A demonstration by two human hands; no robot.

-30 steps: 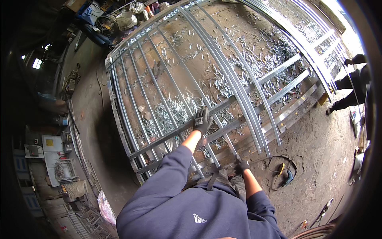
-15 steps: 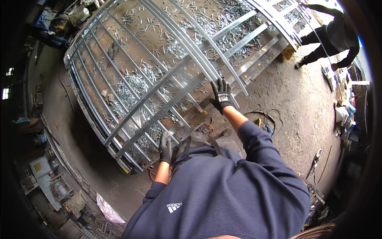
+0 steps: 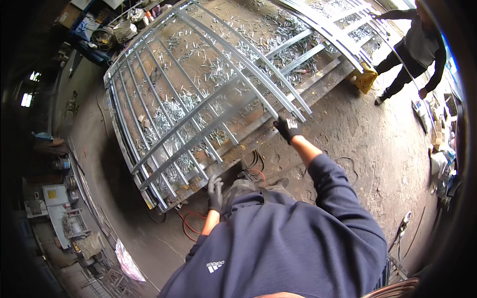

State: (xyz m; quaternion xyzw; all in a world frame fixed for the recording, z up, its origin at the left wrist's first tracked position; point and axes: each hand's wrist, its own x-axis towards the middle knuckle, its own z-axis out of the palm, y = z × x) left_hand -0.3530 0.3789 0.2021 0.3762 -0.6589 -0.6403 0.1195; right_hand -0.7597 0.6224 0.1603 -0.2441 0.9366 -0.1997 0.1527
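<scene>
Long galvanised steel profiles lie lengthwise over a large worktable, with their near ends sticking out past its edge. My right hand, in a dark work glove, is closed at the near end of one profile, just left of a neighbouring pair. My left hand, gloved too, is beside the table's near edge with its fingers loosely bent and apart, holding nothing. Two crosswise steel bars rest over several thinner profiles left of my right hand. Loose short metal offcuts litter the tabletop.
A co-worker stands at the far right, one arm stretched to the table and the other hand on a long thin bar. A red hose and dark cables lie near my feet. Piled goods line the right side.
My right hand has gone from lying over the paired profiles to closing at one profile's end, now apart from its neighbour. My left hand has drawn back slightly from the bars. The view has shifted.
</scene>
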